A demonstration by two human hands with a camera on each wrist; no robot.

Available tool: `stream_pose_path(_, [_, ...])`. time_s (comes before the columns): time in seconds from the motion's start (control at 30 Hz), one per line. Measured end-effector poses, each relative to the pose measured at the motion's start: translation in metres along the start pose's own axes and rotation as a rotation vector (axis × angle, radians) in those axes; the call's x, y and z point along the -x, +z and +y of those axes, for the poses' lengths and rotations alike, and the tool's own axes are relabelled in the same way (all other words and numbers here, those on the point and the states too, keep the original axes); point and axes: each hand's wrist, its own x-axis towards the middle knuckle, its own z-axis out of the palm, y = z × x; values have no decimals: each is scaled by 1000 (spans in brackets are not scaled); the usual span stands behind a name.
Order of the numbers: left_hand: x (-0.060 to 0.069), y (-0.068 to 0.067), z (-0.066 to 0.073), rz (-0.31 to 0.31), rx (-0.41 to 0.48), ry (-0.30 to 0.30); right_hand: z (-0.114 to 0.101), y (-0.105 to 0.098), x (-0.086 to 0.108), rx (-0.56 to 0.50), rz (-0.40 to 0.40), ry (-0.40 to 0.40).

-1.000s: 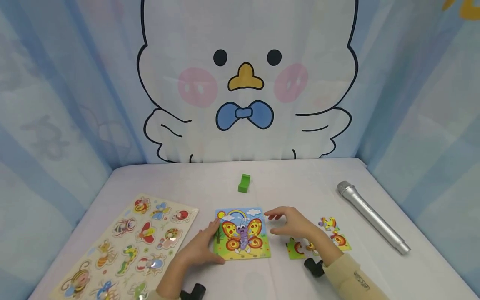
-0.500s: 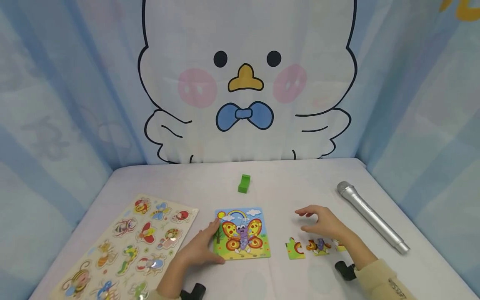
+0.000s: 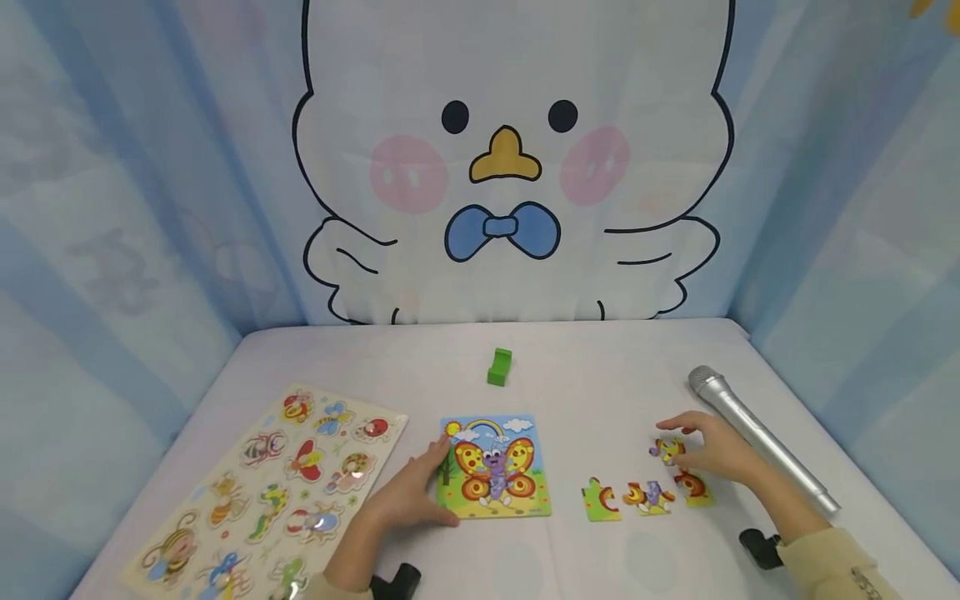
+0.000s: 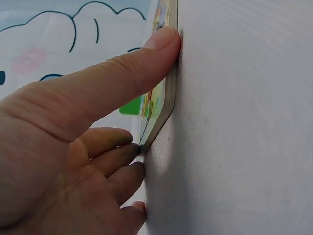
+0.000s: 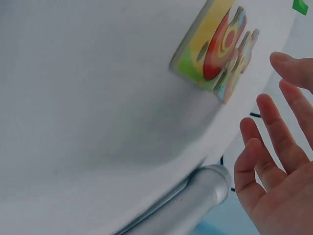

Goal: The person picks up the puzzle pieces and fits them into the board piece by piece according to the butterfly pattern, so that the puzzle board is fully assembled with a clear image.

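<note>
A square butterfly picture puzzle board (image 3: pixel 495 471) lies flat at the table's middle. My left hand (image 3: pixel 408 493) rests along its left side, fingers at the left edge and thumb at the front edge. The left wrist view shows that thumb (image 4: pixel 132 71) lying straight against the board's edge. My right hand (image 3: pixel 716 450), fingers loosely bent, hovers over loose puzzle pieces and holds nothing. Beneath its fingers lie a yellow and purple piece (image 3: pixel 666 451) and a corner piece with a red ring (image 3: pixel 695 490). A butterfly-body piece (image 3: pixel 651 499) and a green piece (image 3: pixel 599 503) lie left of them.
A large insect picture board (image 3: pixel 277 492) lies at the left. A small green block (image 3: pixel 499 367) is behind the butterfly board. A silver toy microphone (image 3: pixel 761 437) lies slanted at the right. Beyond the white table hangs a cartoon-printed curtain (image 3: pixel 502 275).
My right hand has moved away from the butterfly board, rightward to above the loose pieces. My left hand stays at the board. The head view has shifted slightly.
</note>
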Motion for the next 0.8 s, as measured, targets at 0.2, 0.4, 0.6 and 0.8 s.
stream_pose_path(0.2, [-2, 1, 1, -4, -7, 1, 14, -5, 3, 70, -32, 62])
stream_pose_path(0.4, [-3, 2, 1, -7, -21, -5, 16, -3, 3, 72, -57, 103])
stream_pose_path(0.6, [-2, 1, 2, -2, -12, -9, 16, -2, 3, 65, -43, 102])
stream_pose_path(0.8, [0, 0, 2, -5, -2, -22, 16, 0, 0, 63, -39, 94])
